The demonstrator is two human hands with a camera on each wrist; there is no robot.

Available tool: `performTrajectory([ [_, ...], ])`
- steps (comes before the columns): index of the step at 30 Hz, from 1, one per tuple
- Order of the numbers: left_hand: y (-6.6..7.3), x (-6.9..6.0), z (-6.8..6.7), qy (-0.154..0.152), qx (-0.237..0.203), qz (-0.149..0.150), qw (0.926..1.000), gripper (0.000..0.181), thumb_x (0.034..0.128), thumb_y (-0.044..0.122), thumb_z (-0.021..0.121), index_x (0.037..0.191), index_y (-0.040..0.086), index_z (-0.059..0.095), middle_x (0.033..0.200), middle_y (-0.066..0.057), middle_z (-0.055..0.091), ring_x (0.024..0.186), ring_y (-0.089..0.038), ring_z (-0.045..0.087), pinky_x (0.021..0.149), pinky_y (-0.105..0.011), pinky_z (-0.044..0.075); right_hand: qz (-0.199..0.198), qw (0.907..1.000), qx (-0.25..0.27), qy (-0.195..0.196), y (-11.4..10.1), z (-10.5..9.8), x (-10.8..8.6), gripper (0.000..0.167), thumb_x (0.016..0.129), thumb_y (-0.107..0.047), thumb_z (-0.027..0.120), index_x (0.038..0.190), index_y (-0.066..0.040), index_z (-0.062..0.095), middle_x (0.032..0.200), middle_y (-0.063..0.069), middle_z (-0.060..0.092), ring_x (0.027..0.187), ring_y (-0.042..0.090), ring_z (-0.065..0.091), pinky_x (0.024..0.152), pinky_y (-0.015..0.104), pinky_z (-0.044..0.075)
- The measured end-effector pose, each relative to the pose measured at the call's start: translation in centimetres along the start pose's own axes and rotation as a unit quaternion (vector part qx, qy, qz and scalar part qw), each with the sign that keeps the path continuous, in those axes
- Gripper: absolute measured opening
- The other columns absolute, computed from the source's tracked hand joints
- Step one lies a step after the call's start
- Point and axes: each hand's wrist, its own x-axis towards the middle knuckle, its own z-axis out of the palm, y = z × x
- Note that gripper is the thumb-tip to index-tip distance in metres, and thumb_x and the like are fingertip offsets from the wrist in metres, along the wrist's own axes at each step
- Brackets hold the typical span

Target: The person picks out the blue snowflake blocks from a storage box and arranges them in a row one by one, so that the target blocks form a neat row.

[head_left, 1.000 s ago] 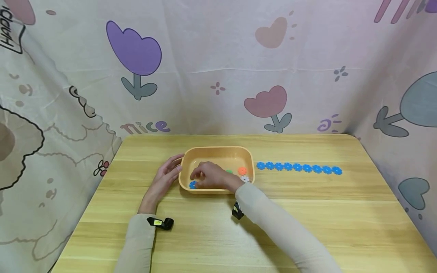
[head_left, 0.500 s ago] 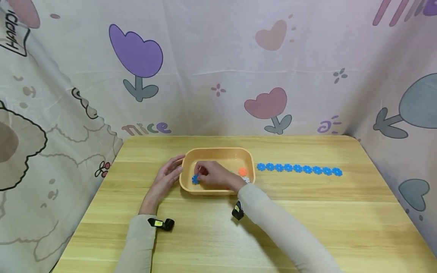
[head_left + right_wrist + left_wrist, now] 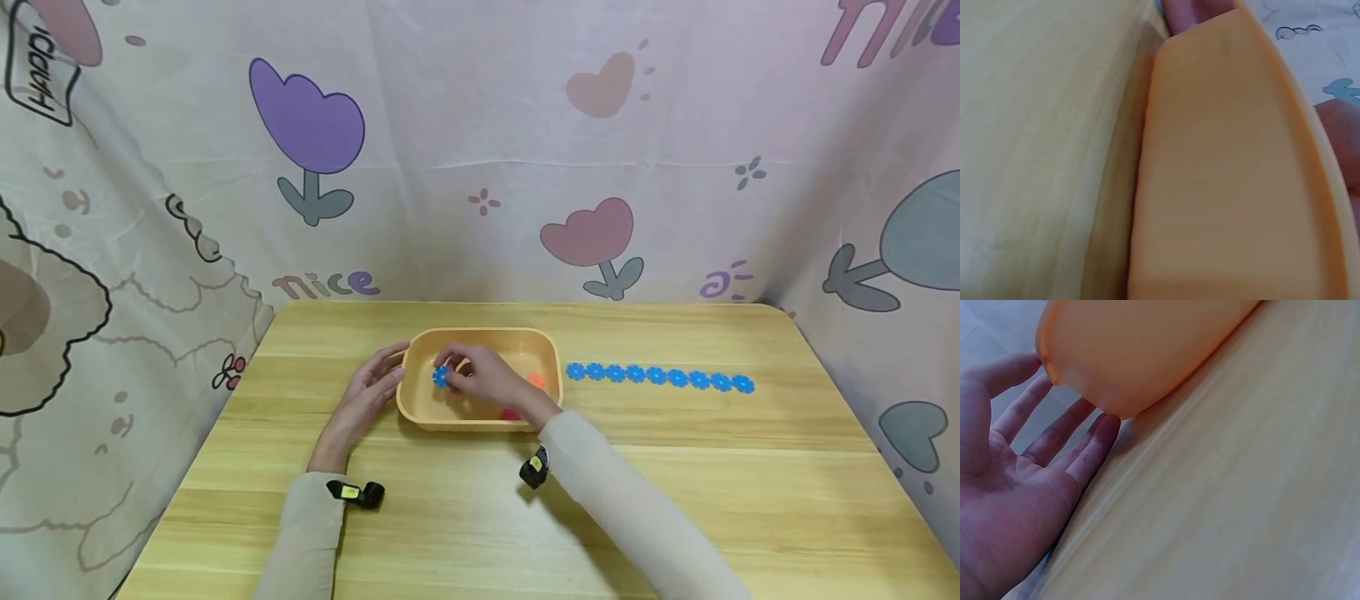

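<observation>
A yellow-orange plastic basin (image 3: 480, 423) stands on the wooden table. Over its inside, my right hand (image 3: 491, 377) pinches a blue flower-shaped disc (image 3: 440, 377) between thumb and fingers. My left hand (image 3: 367, 392) touches the basin's left end with fairly straight, spread fingers, as the left wrist view also shows with the fingertips against the wall (image 3: 1116, 375). An orange disc (image 3: 536, 380) and a red disc (image 3: 510, 413) lie in the basin, partly covered by my right hand and wrist. From the right wrist view, the basin wall (image 3: 1229, 156) hides most of that hand.
A straight row of several blue flower-shaped discs (image 3: 656, 376) lies on the table (image 3: 675, 483) to the right of the basin. Behind the table's far edge hangs a printed cloth (image 3: 450, 100), which also covers both sides.
My right hand has taken hold of the blue disc at the basin's left front corner and raised it up and slightly right. My left hand stays at the basin's end.
</observation>
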Motion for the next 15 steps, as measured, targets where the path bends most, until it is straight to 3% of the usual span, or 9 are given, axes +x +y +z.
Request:
performTrajectory([
  [5, -0.1, -0.1, -0.1, 0.004, 0.002, -0.003, 1.0000, 0.052, 0.1059, 0.014, 0.057, 0.155, 0.007, 0.042, 0.157, -0.020, 0.040, 0.135, -0.023, 0.051, 0.104, -0.031, 0.051, -0.014, 0.9997, 0.016, 0.009, -0.3, -0.6, -0.7, 0.020, 0.098, 0.006, 0.061, 0.117, 0.001, 0.065, 0.097, 0.013, 0.069, 0.081, 0.029, 0.071, 0.072, 0.031, 0.062],
  [15, 0.0, 0.0, 0.0, 0.004, 0.002, -0.002, 1.0000, 0.052, 0.1054, 0.014, 0.058, 0.154, 0.007, 0.042, 0.157, -0.021, 0.040, 0.136, -0.023, 0.050, 0.105, -0.031, 0.050, -0.030, 0.9988, -0.017, 0.036, -0.9, -1.6, -2.5, 0.029, 0.095, 0.004, 0.068, 0.124, 0.001, 0.067, 0.106, 0.012, 0.071, 0.087, 0.024, 0.072, 0.076, 0.028, 0.061],
])
